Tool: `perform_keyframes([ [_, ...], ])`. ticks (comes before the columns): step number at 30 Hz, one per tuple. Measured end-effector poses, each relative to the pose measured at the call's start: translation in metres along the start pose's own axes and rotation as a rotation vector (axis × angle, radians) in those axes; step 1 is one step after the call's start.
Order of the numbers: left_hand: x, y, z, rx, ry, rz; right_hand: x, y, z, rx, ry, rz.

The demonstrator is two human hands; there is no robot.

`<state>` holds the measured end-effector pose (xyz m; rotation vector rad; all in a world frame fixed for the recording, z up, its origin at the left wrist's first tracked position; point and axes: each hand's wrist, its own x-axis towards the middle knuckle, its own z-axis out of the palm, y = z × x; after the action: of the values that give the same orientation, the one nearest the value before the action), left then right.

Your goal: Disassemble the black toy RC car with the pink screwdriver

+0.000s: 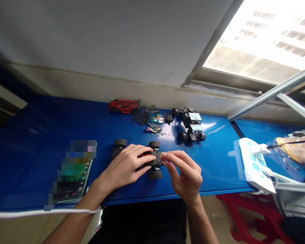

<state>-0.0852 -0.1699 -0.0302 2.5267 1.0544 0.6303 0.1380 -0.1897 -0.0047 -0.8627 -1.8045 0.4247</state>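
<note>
A black toy car chassis (156, 159) with four wheels lies on the blue table in front of me. My left hand (128, 162) rests over its middle, with the fingers curved round it and steadying it. Red wires run along the chassis under my fingers. At its right end, my right hand (184, 171) pinches thin reddish-purple wires (164, 159) between thumb and forefinger. The wires' ends are hidden by the fingertips. Beyond the chassis lie small screws (165, 134) and a bundle of coloured wires (153, 129).
Toward the wall are a red-caged toy car (124, 106), a green car body (156, 118) and a silver-black toy truck (192, 122). A phone (77, 184) lies at left. At right, a power strip (255, 166) sits by a metal frame, with a person's arm beyond.
</note>
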Motion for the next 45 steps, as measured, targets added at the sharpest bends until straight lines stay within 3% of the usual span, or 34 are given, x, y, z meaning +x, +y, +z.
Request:
perform_keyframes([
  [6,0.0,-0.001,0.0,-0.004,-0.011,-0.007,0.002,0.005,0.003,-0.069,0.131,0.052],
  [12,0.001,0.0,0.0,-0.012,-0.009,-0.007,0.002,-0.001,-0.002,0.083,-0.106,0.053],
  [20,0.001,0.0,0.0,-0.011,-0.031,-0.012,-0.004,0.004,0.009,0.025,0.09,0.018],
  [25,0.0,0.0,0.0,-0.003,-0.011,-0.004,0.002,0.006,0.008,0.019,0.115,0.034],
  [33,0.002,0.0,0.0,-0.027,-0.02,-0.014,0.002,0.003,-0.004,0.095,-0.139,0.052],
  [45,0.001,0.0,0.001,-0.01,-0.008,-0.016,-0.002,0.006,0.001,-0.021,0.087,0.019],
])
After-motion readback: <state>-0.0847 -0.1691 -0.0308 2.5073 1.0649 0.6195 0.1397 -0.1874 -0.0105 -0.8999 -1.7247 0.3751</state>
